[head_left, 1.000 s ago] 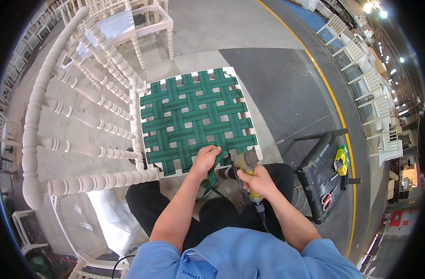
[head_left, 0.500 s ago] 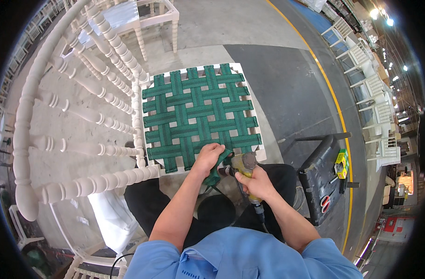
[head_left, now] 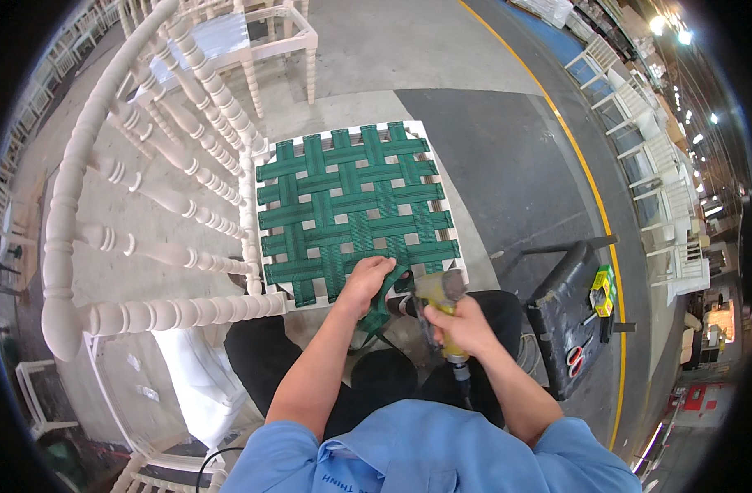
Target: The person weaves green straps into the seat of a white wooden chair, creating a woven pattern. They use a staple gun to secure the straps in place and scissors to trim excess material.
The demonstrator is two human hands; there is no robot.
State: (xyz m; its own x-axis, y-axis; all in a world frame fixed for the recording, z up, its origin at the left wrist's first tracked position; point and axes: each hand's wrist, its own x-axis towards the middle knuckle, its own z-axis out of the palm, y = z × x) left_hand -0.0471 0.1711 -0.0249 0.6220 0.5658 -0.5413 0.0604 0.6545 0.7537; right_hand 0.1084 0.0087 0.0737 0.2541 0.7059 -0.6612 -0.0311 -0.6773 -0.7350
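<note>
1. The left hand [head_left: 366, 278] presses on the near edge of the green woven seat [head_left: 355, 209], its fingers closed on a loose strap end [head_left: 382, 308].
2. The right hand [head_left: 466, 324] grips a yellow staple gun [head_left: 438, 300], at three o'clock of the left hand, just beside it.
3. The white chair [head_left: 138, 214] lies on its side, its back at nine o'clock.

Staple gun [head_left: 438, 297] nose perhaps hidden

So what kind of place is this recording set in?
Most likely a furniture workshop or factory floor: rows of white chairs line a painted yellow floor line, and the right hand holds a yellow power tool at a green webbing seat.
</note>
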